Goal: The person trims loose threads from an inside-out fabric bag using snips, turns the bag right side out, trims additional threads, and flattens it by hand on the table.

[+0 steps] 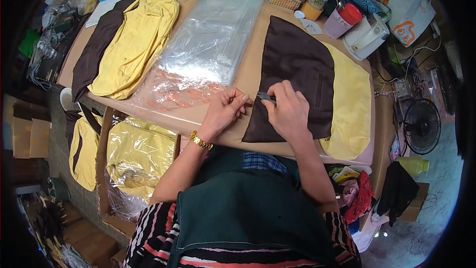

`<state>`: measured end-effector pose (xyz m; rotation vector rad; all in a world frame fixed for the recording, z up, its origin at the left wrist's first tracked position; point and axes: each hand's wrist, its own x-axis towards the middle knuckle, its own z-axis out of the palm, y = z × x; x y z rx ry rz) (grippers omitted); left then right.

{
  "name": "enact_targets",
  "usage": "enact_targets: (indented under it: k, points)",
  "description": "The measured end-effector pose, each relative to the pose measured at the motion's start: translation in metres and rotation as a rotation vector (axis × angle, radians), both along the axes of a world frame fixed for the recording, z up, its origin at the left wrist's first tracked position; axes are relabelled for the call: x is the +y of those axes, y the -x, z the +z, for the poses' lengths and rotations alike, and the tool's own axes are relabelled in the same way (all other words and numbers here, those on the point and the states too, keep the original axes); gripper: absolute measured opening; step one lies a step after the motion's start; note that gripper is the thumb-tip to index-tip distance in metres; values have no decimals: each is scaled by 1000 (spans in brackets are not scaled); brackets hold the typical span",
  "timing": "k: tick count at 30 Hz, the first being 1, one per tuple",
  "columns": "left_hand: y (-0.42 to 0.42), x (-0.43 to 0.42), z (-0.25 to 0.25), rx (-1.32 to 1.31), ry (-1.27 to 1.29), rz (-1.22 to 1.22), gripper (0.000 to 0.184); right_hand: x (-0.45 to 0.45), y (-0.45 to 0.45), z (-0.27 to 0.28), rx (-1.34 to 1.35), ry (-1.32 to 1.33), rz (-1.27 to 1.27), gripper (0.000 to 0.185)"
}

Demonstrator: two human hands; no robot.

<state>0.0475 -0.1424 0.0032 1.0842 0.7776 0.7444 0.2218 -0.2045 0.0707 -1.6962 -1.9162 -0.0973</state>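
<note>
A dark brown fabric piece (297,69) lies on the table, overlapping a yellow fabric piece (349,104) at its right. My right hand (290,109) is closed on a small dark tool (266,97) at the brown fabric's left edge. Just left of that edge, my left hand (227,111) has thumb and fingertips pinched together; what they hold is too small to make out. A gold bracelet circles my left wrist. Clear plastic sheets (213,34) lie beyond my left hand.
Yellow and brown fabric (139,44) lies at the table's left. Baskets, a pink cup holder (338,24) and a white kettle (367,37) line the back right. Below the table's front left edge is a box of plastic-wrapped yellow fabric (141,151). A fan (422,126) stands right.
</note>
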Motion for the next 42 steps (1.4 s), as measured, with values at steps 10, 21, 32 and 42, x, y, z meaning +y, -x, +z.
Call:
enact_targets:
  k: [10,21,32,42]
  points:
    - [9,2,21,-8,-83,241,30,16,-17,-24,143,63,-194,37]
    - [12,10,-3,322,-316,13,35,35,-40,-70,129,156,-254,54]
    - [-28,11,-1,542,-563,-30,26,8,-24,-65,248,226,-313,50]
    - [13,0,7,376,-70,-89,19,8,-24,-64,207,211,-256,42]
